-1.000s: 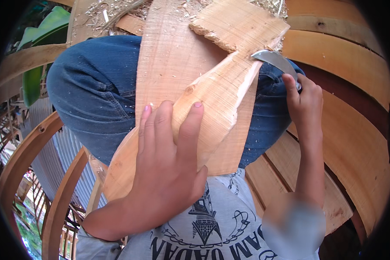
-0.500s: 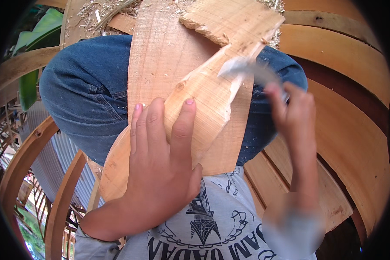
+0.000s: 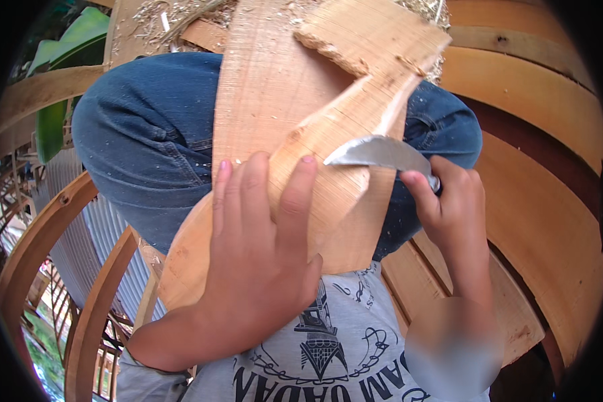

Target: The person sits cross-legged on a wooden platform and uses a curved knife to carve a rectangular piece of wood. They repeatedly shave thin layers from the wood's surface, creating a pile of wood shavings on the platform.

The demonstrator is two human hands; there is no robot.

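A shaped piece of pale wood [image 3: 342, 127] lies slantwise across a wide board [image 3: 261, 94] that rests over my lap. It is broad at both ends and narrower between, with a rough-cut edge near its far end. My left hand [image 3: 254, 234] lies flat on its near part, fingers stretched forward, pressing it down. In my right hand [image 3: 452, 208] is the handle of a knife with a curved blade [image 3: 382, 151]. The blade reaches leftward over the wood's right side, its tip a little right of my left index finger. Most of the handle is hidden in my fist.
My bent knees in blue jeans [image 3: 147, 127] flank the board. Wood shavings [image 3: 151, 27] and scraps lie at the far end. Curved-looking wooden planks [image 3: 522, 80] run along the right; wooden rails [image 3: 100, 308], corrugated sheet [image 3: 114, 221] and a green leaf [image 3: 74, 43] are at left.
The knife has moved from the narrow part of the wood back toward me, and its blurred blade is now sharp. My left hand stays on the wood; the whole view has shifted slightly.
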